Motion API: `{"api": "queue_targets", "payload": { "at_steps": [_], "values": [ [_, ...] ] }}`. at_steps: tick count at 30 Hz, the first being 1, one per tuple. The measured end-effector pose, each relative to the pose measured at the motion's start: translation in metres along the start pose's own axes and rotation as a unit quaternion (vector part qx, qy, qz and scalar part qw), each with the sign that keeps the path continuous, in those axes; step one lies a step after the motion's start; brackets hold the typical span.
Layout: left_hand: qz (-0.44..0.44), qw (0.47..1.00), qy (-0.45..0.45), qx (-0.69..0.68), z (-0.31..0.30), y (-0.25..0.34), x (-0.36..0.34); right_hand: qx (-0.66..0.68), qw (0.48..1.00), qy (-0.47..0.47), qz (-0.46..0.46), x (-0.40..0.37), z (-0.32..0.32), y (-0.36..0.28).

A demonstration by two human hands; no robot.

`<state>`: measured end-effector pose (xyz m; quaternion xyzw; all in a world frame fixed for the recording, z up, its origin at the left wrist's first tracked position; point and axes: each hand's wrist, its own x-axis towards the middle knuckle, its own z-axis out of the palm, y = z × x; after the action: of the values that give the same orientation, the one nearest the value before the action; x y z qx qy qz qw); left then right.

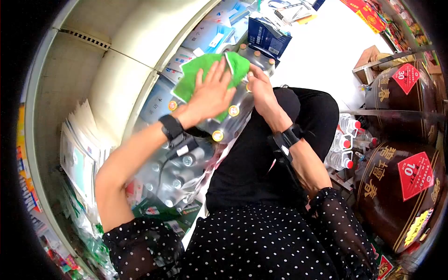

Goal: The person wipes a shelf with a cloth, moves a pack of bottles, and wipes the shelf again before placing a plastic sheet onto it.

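My left hand (212,93) lies flat, fingers spread, on a green cloth (193,74) pressed onto a shrink-wrapped pack of bottles with yellow caps (224,123). My right hand (261,88) grips the far edge of the same pack, close to the cloth's right edge. Both wrists wear black bands. A second wrapped pack of clear bottles (175,179) sits below, nearer my body.
White curved shelving (116,84) rises on the left with stacked packets (79,154). Blue boxes (266,37) lie beyond the pack. On the right stand large brown jars with red labels (401,186) and small bottles with red caps (345,140). White floor (322,51) lies ahead.
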<state>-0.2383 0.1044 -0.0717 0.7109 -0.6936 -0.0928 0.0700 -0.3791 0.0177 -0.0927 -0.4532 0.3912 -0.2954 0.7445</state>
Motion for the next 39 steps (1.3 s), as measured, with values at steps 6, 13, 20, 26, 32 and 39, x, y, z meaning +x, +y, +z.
{"api": "queue_targets", "payload": {
  "at_steps": [6, 13, 20, 26, 32, 39],
  "values": [
    [0.110, 0.989, -0.082, -0.054, -0.032, 0.037, -0.053, 0.161, 0.982, 0.048, 0.081, 0.008, -0.004, -0.002],
    [0.121, 0.981, -0.141, -0.051, -0.063, 0.032, -0.096, 0.141, 0.986, 0.046, 0.078, 0.013, -0.015, 0.010],
    [0.141, 0.989, -0.026, 0.018, -0.017, 0.024, -0.033, 0.128, 0.991, 0.007, 0.045, 0.003, -0.005, 0.000],
    [0.163, 0.975, -0.132, 0.071, -0.035, 0.010, 0.050, 0.190, 0.980, -0.016, 0.050, 0.016, -0.019, 0.019],
    [0.067, 0.968, -0.242, 0.008, -0.029, 0.008, 0.081, 0.161, 0.980, 0.068, 0.097, 0.009, -0.024, 0.005],
    [0.252, 0.966, -0.060, 0.021, -0.020, 0.028, 0.024, 0.284, 0.954, 0.043, 0.085, 0.013, -0.025, 0.003]
  ]
}}
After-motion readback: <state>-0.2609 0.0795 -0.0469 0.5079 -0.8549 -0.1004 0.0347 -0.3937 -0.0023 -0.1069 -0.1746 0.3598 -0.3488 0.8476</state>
